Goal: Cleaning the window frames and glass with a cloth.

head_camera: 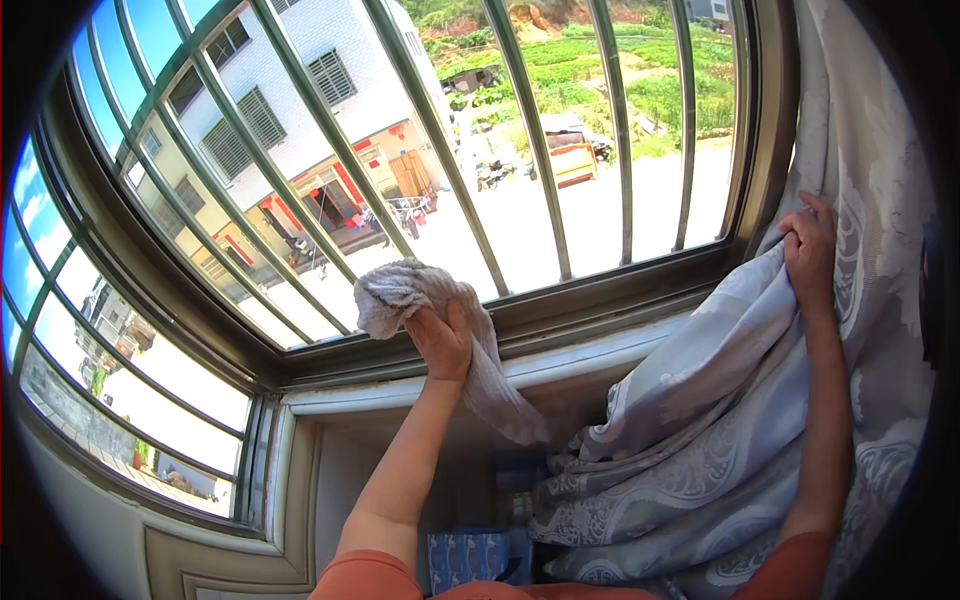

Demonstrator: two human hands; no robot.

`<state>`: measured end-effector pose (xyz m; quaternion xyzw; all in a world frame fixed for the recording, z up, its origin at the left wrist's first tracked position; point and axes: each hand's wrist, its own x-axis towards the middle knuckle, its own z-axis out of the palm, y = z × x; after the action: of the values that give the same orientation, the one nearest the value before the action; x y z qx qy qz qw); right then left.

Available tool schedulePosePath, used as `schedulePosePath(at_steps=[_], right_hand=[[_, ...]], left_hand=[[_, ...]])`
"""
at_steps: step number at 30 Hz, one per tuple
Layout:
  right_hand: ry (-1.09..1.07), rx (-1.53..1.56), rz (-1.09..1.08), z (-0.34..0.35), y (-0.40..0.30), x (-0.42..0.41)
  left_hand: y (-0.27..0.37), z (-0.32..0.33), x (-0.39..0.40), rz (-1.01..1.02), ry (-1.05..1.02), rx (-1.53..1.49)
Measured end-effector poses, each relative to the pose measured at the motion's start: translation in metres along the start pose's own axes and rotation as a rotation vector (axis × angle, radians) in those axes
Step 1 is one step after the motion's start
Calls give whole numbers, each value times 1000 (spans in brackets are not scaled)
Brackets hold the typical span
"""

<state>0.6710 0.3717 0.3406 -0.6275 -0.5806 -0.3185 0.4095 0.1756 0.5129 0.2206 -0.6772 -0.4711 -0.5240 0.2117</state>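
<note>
A bunched, light-coloured cloth [487,375] is gripped in my left hand [442,341], at the lower part of the window. One end of it hangs down past the sill. The cloth overlaps the brown metal window frame [600,300] and the foot of the bars; whether it presses on glass I cannot tell. My right hand [811,240] holds a fold of the grey patterned curtain [697,420] beside the frame's right edge. The curtain drapes from that hand down across the lower right.
Upright metal bars [525,135] stand outside the window. A second barred window [120,375] adjoins at the left corner. The white sill [352,397] runs below the frame. Under it sits a blue printed package [469,559], partly hidden by my body.
</note>
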Motion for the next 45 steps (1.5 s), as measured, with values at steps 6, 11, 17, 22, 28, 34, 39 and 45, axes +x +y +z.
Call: schedulePosePath(at_steps=[6,11,17,22,28,34,39,45], right_hand=[[-19,152,63,2,2,-6],[51,187,-3,12,2,-6],[-79,213,159,20,18,-14],[-10,183,56,15,6,-6],[34,240,69,17,10,-13],[-12,226,90,21,27,-19],[111,183,-14,33,25,-12],[-6,247,67,21,30,-20]], left_hand=[[76,30,36,504,-220,-151],[152,77,91,1042,-251,-242],[287,89,226,1140,-4,-412],[323,24,421,1010,614,-108],[301,25,392,975,488,-204],[225,55,194,1219,-207,-235],[161,29,182,1283,-297,-98],[190,-40,404,811,520,199]])
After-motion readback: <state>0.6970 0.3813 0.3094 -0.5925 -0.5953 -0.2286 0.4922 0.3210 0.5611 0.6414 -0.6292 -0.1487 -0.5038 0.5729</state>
